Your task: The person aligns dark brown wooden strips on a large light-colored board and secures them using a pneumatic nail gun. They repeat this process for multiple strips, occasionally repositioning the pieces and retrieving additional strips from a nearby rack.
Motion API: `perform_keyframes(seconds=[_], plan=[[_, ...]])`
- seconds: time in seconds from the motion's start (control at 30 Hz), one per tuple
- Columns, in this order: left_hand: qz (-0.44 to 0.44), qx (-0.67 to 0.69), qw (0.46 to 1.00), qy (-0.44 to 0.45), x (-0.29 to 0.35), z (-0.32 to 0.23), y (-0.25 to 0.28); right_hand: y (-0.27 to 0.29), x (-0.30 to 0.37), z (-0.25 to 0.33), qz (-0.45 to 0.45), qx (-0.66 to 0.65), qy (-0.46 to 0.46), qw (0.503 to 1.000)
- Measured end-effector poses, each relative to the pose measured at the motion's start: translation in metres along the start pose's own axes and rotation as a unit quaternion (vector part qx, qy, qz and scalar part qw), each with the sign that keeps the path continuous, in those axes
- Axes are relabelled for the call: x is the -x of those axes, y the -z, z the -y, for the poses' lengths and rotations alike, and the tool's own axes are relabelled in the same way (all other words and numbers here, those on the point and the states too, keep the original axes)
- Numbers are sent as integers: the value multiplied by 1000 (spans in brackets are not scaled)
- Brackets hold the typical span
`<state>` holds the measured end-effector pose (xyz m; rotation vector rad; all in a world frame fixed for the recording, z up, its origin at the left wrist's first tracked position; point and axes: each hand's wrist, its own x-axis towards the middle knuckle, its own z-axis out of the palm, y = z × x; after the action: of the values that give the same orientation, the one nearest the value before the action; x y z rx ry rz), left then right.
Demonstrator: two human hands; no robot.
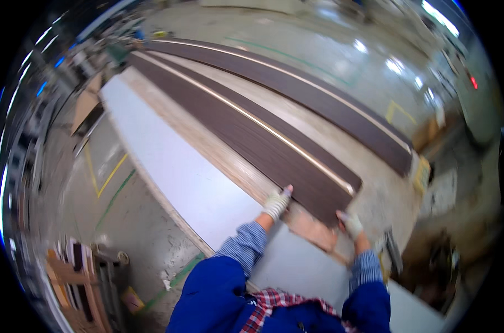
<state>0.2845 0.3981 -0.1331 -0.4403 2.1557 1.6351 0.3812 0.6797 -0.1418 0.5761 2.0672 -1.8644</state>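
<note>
A long dark brown panel (252, 141) with a pale shiny strip along its length lies in front of me, its near end close to my body. My left hand (278, 203), in a whitish glove with bare fingertips, grips the panel's left edge near that end. At the near right corner my right hand (351, 224), gloved the same way, has its fingers closed on the end edge. The undersides of both grips are hidden. Beyond it, apart and to the right, lies a second dark brown panel (296, 91) with a similar pale strip.
A long white board (174, 150) lies to the left of the panel, and a grey surface (302, 272) is just before me. At the lower left stands a rack of upright boards (80, 283). Green and yellow lines mark the concrete floor (110, 205).
</note>
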Motion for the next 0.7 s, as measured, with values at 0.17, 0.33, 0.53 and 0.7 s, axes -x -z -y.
perform_keyframes(seconds=[0.17,0.33,0.53,0.7], plan=[[-42,210,968,129,-24,-3,-11,1,1,0,-84,-10,-30,996],[-22,290,950,117,-18,-12,-32,18,10,-1,-104,-49,-28,993],[70,249,947,189,7,-26,-55,54,21,-10,-175,-9,-101,979],[199,-113,972,56,20,-46,-60,72,57,31,-94,-14,-38,995]])
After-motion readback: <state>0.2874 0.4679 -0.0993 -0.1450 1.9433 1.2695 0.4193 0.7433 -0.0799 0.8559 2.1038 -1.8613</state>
